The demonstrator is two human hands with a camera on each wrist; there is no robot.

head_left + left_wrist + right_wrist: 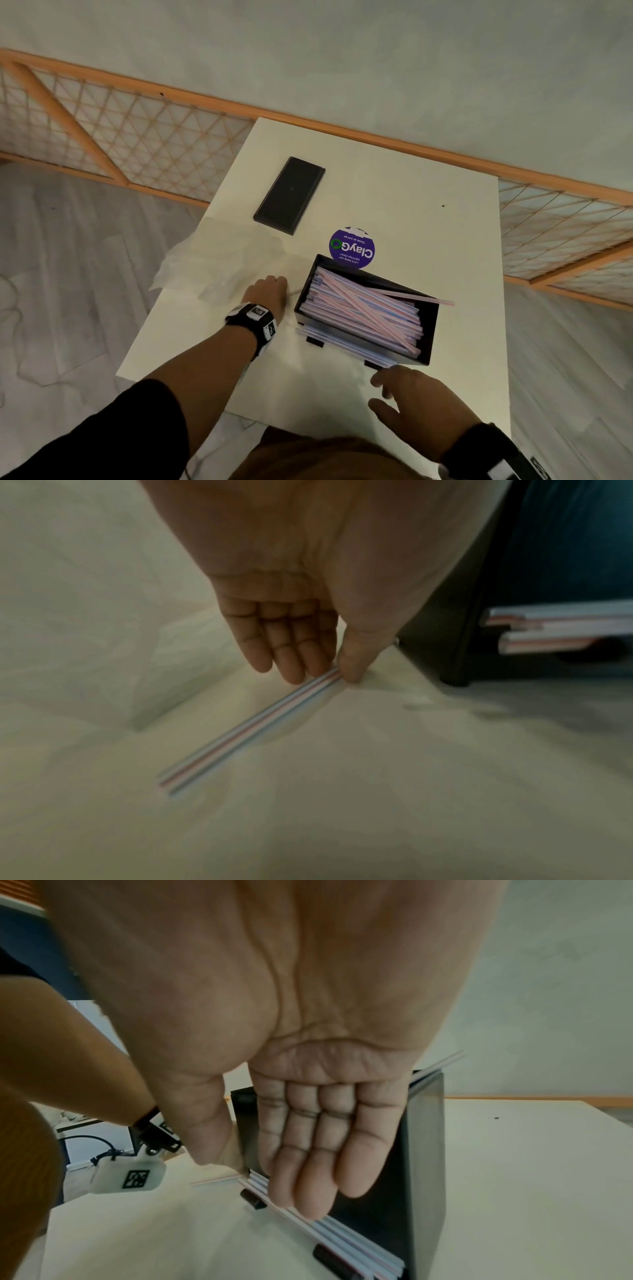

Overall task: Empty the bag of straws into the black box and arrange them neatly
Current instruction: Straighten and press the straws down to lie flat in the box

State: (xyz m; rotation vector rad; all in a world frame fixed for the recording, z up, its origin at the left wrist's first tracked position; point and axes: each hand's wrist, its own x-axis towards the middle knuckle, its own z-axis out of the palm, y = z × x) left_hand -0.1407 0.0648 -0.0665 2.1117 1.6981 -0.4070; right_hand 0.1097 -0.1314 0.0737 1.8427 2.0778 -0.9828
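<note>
Left of the black box [424, 329], the left hand [284, 631] pinches one end of light, bendy stray straws [246, 731]; the right hand [308, 1150] hovers open-fingered.

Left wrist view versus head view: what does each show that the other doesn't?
Left wrist only: the left hand pinching a few loose straws between thumb and fingers. Head only: the black lid, purple sticker, empty bag, right hand and the straw pile. Both: the black box and white table.
</note>
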